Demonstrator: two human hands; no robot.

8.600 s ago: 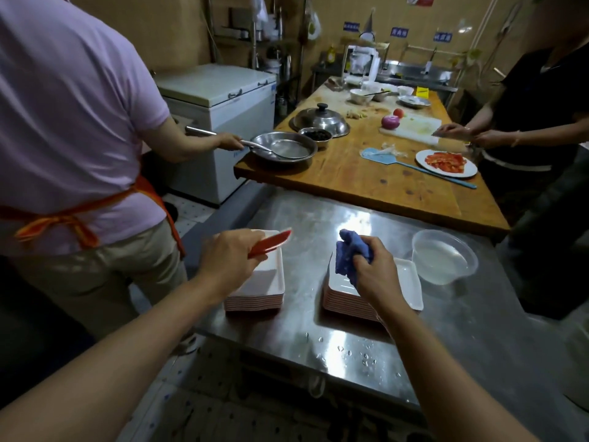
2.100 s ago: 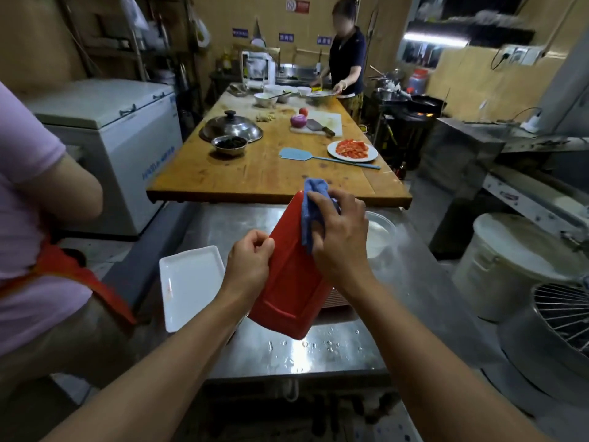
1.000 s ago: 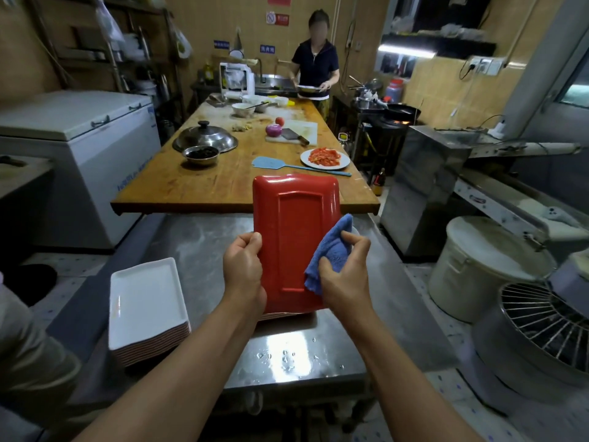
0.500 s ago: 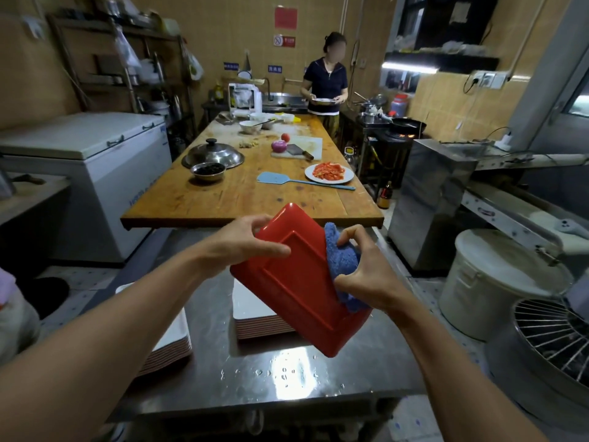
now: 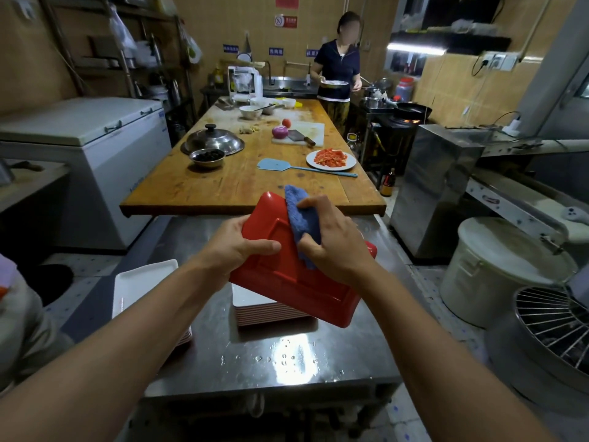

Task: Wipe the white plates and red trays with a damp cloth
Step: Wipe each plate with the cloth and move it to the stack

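Wood table (image 5: 223, 186) runs down the middle of the kitchen, butted against the far end of the steel table (image 5: 287, 362) in front of the wearer. Chest freezer (image 5: 95, 148) left of the wood table. Steel cabinet (image 5: 436, 186) and a white lidded tub (image 5: 497, 266) on the right, wire rack (image 5: 551, 320) at the right edge below the tub. A person (image 5: 338, 71) stands at the far end holding a dish.

Steel table: water drops near the front edge. Two stacks of white plates on it, left stack (image 5: 143, 282) near the left edge, middle stack (image 5: 264, 307) directly under the tray.

Red tray (image 5: 296, 282) is held in the air above the middle stack, tilted, underside facing the camera, far corner up. Not touching the stack as far as I can tell.

Left hand (image 5: 236, 247) grasps the tray's left edge, thumb curled across the underside, fingers hidden behind. Right hand (image 5: 331, 244) clutches the blue cloth (image 5: 301, 218) and presses it against the tray's underside near the upper right part; cloth top sticks up past the fingers.

Wood table items: pot lid (image 5: 213, 141), small bowl (image 5: 207, 156) of something dark just in front of it, cutting board (image 5: 306, 134) with cleaver, onion and tomato, plate (image 5: 331, 159) of red slices, blue spatula (image 5: 287, 167) beside that plate.
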